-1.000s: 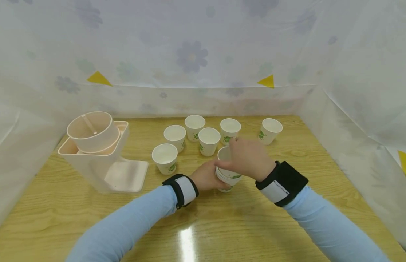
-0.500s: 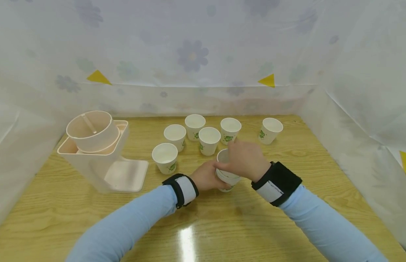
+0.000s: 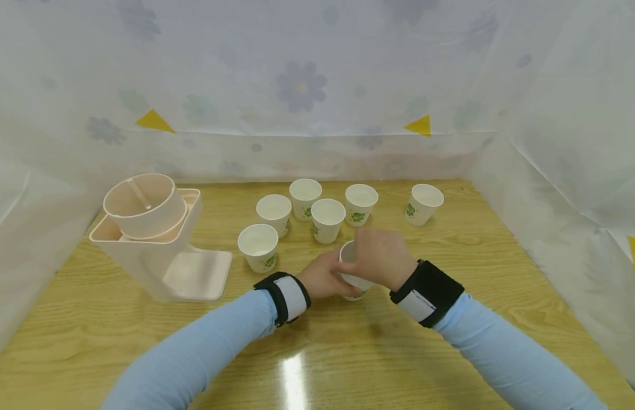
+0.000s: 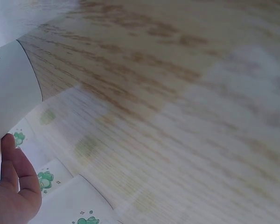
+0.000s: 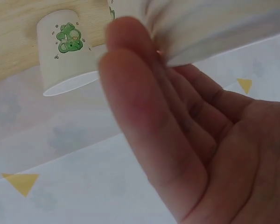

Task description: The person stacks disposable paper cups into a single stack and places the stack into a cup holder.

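White paper cups with green prints are nested upright in a stack (image 3: 359, 281) near the table's middle. The left hand (image 3: 321, 277) holds this stack low on its left side; in the left wrist view its curled fingers (image 4: 25, 175) meet a cup's wall (image 4: 11, 93). Over the stack, the right hand (image 3: 382, 259) grips the top paper cup (image 3: 346, 254) by its rim, covering most of the opening. The right wrist view shows that cup's pale, blurred wall (image 5: 214, 30) against the fingers of the right hand (image 5: 196, 135).
Several single paper cups stand upright behind the stack, including a near-left cup (image 3: 258, 248) and a far-right cup (image 3: 423, 204). A cream dispenser-like stand (image 3: 166, 250) with a round bowl (image 3: 143, 208) is at left. Patterned sheeting (image 3: 302, 154) encloses the wooden table (image 3: 348, 364).
The right hand has moved slightly down and left, and the top cup has sunk deeper into the stack. The left hand stays put around the stack.
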Tool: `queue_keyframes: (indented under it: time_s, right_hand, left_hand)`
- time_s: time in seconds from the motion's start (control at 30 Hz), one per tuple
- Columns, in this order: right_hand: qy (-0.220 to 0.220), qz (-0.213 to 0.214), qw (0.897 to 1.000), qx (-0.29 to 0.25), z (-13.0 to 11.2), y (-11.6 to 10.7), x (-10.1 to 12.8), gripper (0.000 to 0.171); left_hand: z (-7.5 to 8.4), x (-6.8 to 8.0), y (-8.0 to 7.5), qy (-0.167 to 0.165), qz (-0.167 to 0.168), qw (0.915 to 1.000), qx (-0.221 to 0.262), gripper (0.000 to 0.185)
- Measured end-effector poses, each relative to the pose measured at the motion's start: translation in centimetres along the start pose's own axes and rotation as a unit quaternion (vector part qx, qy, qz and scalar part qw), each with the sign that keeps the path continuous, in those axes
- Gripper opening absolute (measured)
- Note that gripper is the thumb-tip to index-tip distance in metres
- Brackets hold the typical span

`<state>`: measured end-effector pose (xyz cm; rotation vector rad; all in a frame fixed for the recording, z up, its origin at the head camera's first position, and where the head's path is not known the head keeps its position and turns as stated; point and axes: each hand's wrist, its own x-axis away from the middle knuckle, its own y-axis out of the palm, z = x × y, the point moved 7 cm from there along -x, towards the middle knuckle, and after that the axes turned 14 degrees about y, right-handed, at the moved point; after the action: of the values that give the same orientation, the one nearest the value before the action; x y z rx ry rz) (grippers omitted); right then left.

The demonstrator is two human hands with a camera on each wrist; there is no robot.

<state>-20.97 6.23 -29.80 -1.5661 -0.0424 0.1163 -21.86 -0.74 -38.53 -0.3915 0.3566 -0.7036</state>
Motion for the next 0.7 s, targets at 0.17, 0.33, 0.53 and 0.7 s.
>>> queue_keyframes:
  time_s: [0.17,0.33,0.53,0.7]
  right_hand:
    - [-0.011,-0.011,1.0,-0.001,0.2,0.2,-0.7,0.063]
    - [0.036,-0.046,0.997,-0.057,3.5,-0.1,-3.3,0.071]
    - [0.113,0.014,0.991,-0.07,9.7,0.2,-6.9,0.076]
    - [0.156,0.051,0.982,-0.097,14.4,2.6,-8.9,0.074]
  left_hand:
    - [-0.1,0.0,-0.3,0.0,0.003,0.9999,-0.011,0.071]
    - [-0.4,-0.1,-0.3,-0.007,0.006,0.9987,-0.051,0.076]
    - [-0.6,-0.3,-0.2,-0.01,0.011,0.9979,-0.063,0.079]
    - [-0.7,-0.4,0.0,-0.013,0.007,0.9971,-0.074,0.08]
